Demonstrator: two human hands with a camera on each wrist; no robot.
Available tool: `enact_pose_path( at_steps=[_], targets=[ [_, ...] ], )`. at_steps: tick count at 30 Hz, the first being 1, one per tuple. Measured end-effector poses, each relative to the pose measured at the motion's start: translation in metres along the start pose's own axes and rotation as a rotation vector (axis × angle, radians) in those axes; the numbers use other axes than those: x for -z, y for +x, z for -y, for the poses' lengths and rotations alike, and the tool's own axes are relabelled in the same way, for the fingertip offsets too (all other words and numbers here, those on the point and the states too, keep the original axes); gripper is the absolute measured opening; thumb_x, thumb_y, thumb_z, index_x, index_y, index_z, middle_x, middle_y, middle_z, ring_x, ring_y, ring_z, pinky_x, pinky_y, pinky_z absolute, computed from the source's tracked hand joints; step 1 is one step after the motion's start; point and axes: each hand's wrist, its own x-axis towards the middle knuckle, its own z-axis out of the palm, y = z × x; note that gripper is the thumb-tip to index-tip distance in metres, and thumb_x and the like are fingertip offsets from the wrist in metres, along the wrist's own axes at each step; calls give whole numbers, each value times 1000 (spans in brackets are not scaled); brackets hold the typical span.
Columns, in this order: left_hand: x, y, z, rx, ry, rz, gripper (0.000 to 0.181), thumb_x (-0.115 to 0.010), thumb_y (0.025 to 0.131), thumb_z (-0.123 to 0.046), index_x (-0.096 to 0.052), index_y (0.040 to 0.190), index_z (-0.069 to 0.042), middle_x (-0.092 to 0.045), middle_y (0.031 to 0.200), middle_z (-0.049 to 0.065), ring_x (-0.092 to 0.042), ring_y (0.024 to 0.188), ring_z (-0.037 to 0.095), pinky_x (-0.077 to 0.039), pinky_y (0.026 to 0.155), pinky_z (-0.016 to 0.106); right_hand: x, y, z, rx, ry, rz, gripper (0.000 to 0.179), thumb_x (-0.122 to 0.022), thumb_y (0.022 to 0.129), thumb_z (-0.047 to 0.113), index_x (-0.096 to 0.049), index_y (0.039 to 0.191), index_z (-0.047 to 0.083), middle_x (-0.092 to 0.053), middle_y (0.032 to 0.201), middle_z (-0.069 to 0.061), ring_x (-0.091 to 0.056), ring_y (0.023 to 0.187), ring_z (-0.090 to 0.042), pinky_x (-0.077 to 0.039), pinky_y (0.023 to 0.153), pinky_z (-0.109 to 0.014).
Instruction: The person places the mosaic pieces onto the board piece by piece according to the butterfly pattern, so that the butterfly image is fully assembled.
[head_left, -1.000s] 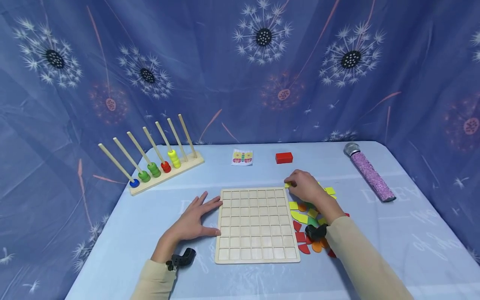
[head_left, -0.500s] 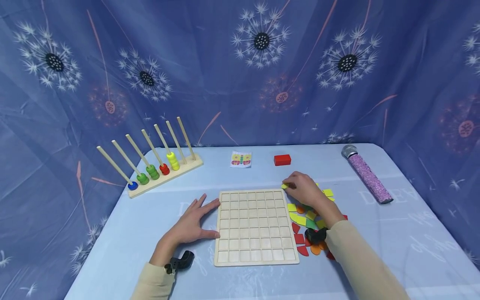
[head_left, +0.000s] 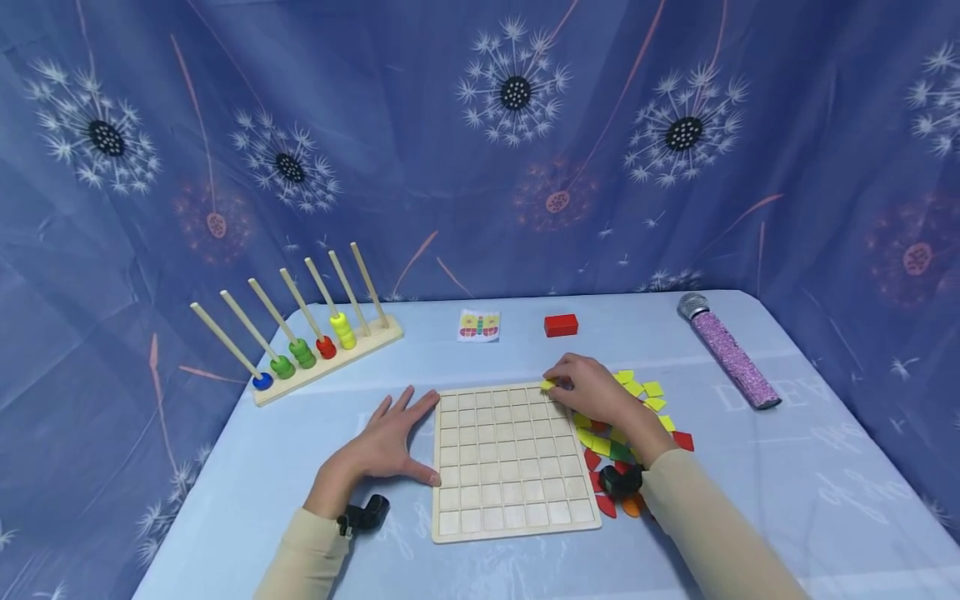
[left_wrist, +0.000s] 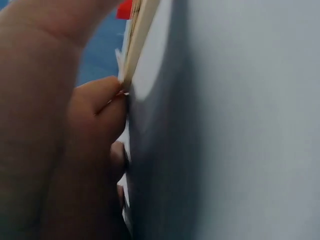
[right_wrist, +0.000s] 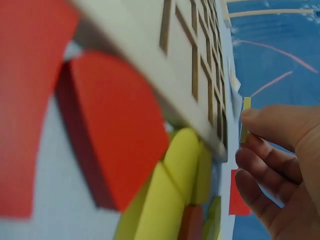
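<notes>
My right hand (head_left: 588, 388) pinches a small flat yellow tile (head_left: 548, 385) between thumb and fingers, over the far right corner of a wooden grid board (head_left: 517, 467). In the right wrist view the yellow tile (right_wrist: 245, 120) stands edge-on between thumb and fingertips. My left hand (head_left: 386, 440) lies with fingers spread at the board's left edge, thumb and forefinger against it. The left wrist view shows those fingers (left_wrist: 102, 107) at the board's side (left_wrist: 141, 37). The grid's squares hold no tiles.
Right of the board lie loose yellow, red, green and orange tiles (head_left: 602, 447). Behind stand a peg rack with coloured rings (head_left: 330, 362), a butterfly picture card (head_left: 478, 326) and a red block (head_left: 561, 325). A glittery pink microphone (head_left: 731, 354) lies far right.
My right hand has carried the yellow tile leftward from beside the board to over its far right corner. The left hand stays at the left edge.
</notes>
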Motion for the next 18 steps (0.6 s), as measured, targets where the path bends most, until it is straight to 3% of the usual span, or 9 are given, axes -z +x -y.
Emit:
enact_pose_path(
  at_steps=[8,18],
  targets=[
    [-1,0,0,-11,-11,-30,128,-75,49,-79,-27,154,-23,-25,156,4,-6,145,27,-1,114,51,-6,4,27,142,15,-12,24,-70,87,19,-73,111,12,-61,99,5,-57,82,-9,-51,74,-29],
    [-5,-1,2,-25,10,-27,126,-70,51,-83,-28,153,-23,-24,157,-5,-5,145,25,-1,114,51,-27,22,69,219,-4,60,25,-64,88,16,-74,111,15,-60,100,7,-55,82,-6,-48,74,-26]
  ],
)
